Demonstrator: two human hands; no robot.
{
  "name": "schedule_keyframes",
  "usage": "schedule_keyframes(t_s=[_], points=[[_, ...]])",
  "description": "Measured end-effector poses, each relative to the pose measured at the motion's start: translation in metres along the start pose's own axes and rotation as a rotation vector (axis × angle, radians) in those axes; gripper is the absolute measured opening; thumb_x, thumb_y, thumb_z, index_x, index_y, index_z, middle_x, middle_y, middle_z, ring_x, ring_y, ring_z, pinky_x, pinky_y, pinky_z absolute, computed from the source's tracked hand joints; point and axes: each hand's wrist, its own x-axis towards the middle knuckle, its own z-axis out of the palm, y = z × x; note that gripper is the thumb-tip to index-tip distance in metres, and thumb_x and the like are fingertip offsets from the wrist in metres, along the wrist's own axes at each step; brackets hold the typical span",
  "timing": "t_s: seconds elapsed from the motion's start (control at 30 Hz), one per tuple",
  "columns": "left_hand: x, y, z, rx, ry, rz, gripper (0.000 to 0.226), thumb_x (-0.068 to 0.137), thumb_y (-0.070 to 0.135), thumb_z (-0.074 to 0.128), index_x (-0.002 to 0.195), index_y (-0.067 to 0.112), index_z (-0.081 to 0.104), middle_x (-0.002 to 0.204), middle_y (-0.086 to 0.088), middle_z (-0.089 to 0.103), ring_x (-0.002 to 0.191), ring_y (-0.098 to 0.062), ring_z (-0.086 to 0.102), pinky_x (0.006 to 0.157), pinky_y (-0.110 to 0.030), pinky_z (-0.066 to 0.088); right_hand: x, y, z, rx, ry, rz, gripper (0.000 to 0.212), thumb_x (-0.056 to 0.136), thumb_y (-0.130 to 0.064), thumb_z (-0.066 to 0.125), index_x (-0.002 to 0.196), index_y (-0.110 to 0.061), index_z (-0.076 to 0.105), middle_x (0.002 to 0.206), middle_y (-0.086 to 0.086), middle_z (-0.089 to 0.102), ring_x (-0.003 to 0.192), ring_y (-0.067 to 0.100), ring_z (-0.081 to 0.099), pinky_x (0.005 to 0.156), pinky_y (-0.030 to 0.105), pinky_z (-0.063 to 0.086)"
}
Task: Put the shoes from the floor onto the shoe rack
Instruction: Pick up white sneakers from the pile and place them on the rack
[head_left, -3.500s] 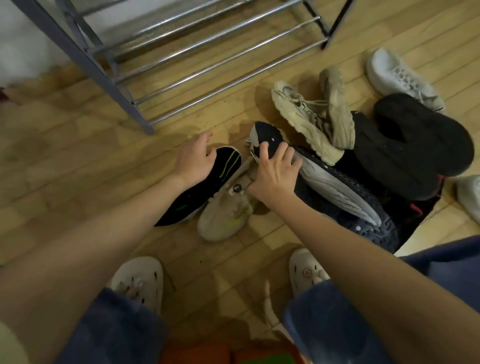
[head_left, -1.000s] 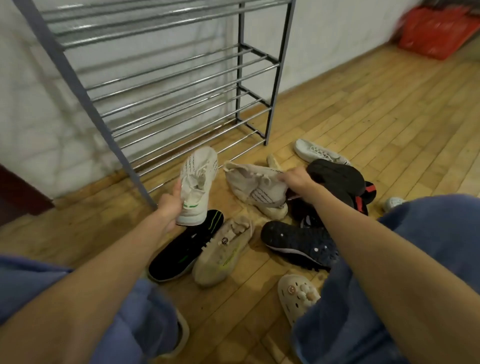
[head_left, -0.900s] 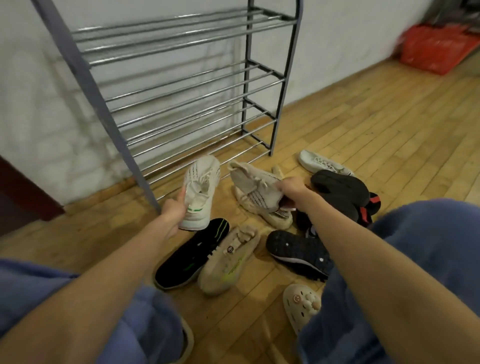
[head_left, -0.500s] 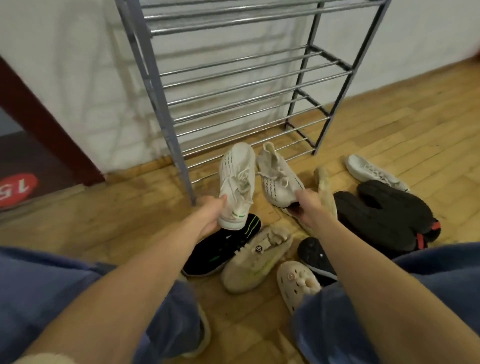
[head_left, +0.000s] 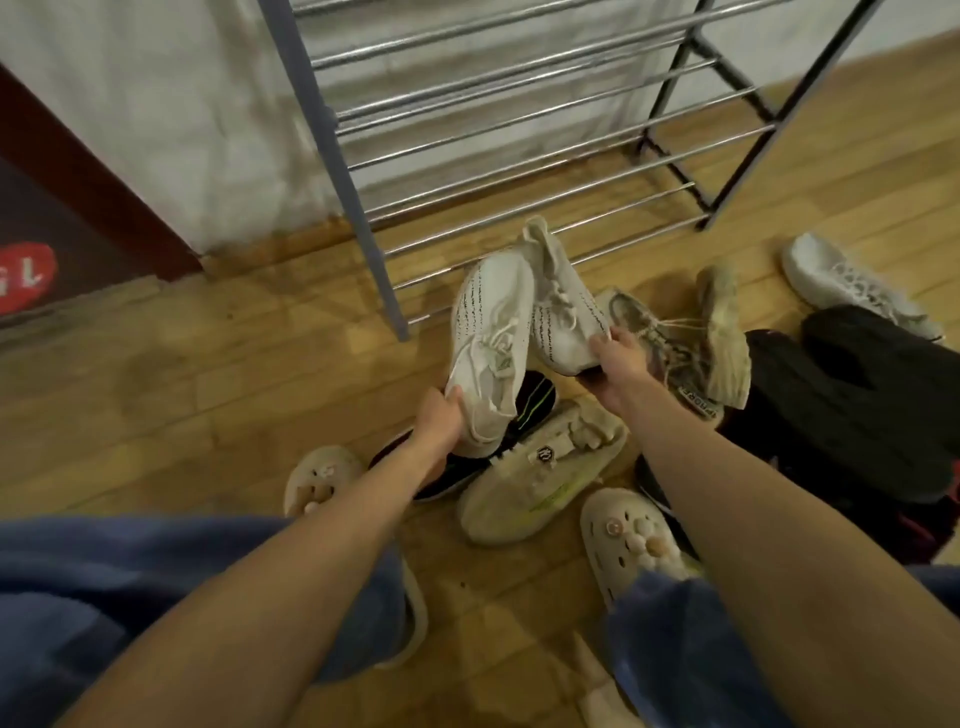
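My left hand (head_left: 441, 420) grips the heel of a white knit sneaker (head_left: 488, 338), held off the floor with its toe pointing up toward the rack. My right hand (head_left: 618, 358) grips the matching white sneaker (head_left: 558, 306) by its end, close against the first one. The metal shoe rack (head_left: 519, 135) stands just beyond them against the white wall, and the shelves in view hold nothing. On the floor below lie a beige sneaker (head_left: 540, 478) and a black sneaker (head_left: 530, 400), partly hidden by my arm.
To the right lie two worn tan sneakers (head_left: 696, 343), black slippers (head_left: 852, 405) and a white sneaker (head_left: 841, 283). I wear pale clogs (head_left: 628, 545). A dark door frame (head_left: 93, 176) stands at the left, on a wooden floor (head_left: 182, 364).
Both white sneakers have come together and tilted up in front of the rack's lowest shelf. The view has dipped closer to the floor.
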Motion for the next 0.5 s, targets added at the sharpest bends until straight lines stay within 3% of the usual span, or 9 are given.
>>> schedule_keyframes(t_s=[0.17,0.33,0.5], points=[[0.021,0.017,-0.006,-0.08,0.048,-0.033,0.046,0.102,0.03,0.033,0.135,-0.001,0.04,0.138,-0.014,0.047,0.126,-0.03,0.046,0.101,-0.037,0.037,0.015,0.0,0.001,0.088,-0.103,0.018,0.021,0.099,-0.001,0.044,0.11,-0.017,0.049,0.114,0.01,0.056,0.089,0.025,0.061,0.073,0.041,0.055],[0.052,0.057,-0.005,-0.344,0.1,-0.034,0.044,0.102,0.025,0.037,0.136,-0.003,0.038,0.142,-0.014,0.046,0.127,-0.03,0.048,0.104,-0.036,0.041,0.037,-0.017,0.033,0.175,-0.115,0.016,0.038,0.099,0.001,0.04,0.135,-0.012,0.044,0.113,0.01,0.058,0.091,0.025,0.061,0.067,0.038,0.054],[0.083,0.08,-0.007,-0.443,0.123,-0.069,0.046,0.102,0.028,0.037,0.138,0.0,0.04,0.143,-0.012,0.047,0.127,-0.027,0.048,0.1,-0.031,0.04,0.056,-0.027,0.075,0.193,-0.126,0.072,0.041,0.098,-0.002,0.043,0.136,-0.018,0.047,0.104,0.008,0.06,0.088,0.025,0.061,0.063,0.036,0.054]])
